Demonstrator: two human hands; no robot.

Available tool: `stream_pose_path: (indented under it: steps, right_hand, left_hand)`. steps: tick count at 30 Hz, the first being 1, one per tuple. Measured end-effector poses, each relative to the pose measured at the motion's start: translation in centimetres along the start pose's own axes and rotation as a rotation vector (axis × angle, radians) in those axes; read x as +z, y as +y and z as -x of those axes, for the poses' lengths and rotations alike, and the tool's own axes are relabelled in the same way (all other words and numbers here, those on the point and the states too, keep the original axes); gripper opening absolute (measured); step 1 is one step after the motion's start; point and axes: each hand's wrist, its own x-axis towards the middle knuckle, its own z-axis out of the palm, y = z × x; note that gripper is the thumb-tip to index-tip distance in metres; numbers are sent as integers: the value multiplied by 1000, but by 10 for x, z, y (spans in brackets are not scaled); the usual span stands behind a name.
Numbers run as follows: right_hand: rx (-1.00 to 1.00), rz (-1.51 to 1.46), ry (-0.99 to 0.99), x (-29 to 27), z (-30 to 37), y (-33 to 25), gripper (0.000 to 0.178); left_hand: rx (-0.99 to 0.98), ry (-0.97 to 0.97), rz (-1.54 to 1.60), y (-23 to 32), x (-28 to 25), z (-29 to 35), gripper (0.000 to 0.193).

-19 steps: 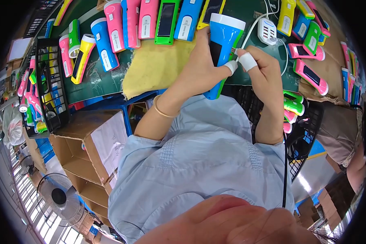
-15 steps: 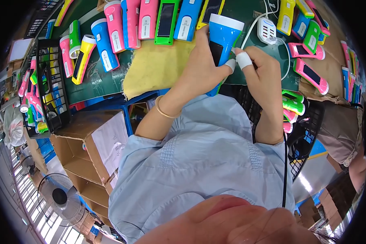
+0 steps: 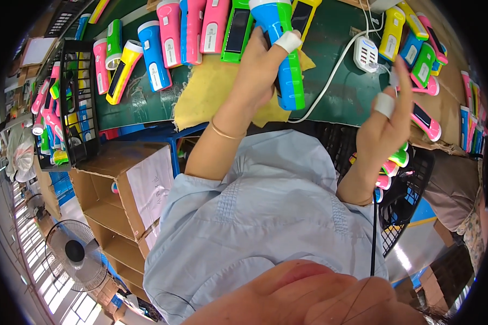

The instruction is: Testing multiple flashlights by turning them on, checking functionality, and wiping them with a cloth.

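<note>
My left hand [image 3: 260,67] is closed around a blue-and-green flashlight [image 3: 293,81] with a white head, its thumb wrapped in white tape. The flashlight tilts over the front of the bench, head pointing away from me. My right hand [image 3: 386,122] is raised at the bench's right side, fingers stretched and white tape on one digit. Close to its fingertips are the white multi-port USB charger [image 3: 366,54] and a white cable end; whether the fingers touch the cable is unclear. A yellow cloth [image 3: 206,95] lies under and beside my left hand.
Pink, blue, green and yellow flashlights line the back of the green bench [image 3: 331,103]. More are heaped on cardboard at right, near a pink flashlight [image 3: 425,122]. Black crates [image 3: 73,108] of flashlights stand left and lower right. A cardboard box [image 3: 106,187] and fan [image 3: 73,250] are lower left.
My left hand has moved the flashlight left and slightly away from me, turning it. My right hand has left the flashlight and swung right, toward the charger's cable.
</note>
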Motion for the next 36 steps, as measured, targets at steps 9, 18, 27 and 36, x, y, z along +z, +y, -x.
stream_pose_path:
  steps: [9,18,27,36]
  right_hand:
    - [642,-668,-791,25,24,18,34]
    - [152,-156,-538,28,29,7,39]
    - [-185,13,-311,35,41,3,49]
    - [-57,-176,-455,46,30,-2,43]
  left_hand:
    - [132,-63,135,-5,23,2,36]
    - [93,-78,471,-4,13,-7,55]
    - [25,-7,687,-2,5,-5,68]
    - [80,-34,552,-2,3,-10,72]
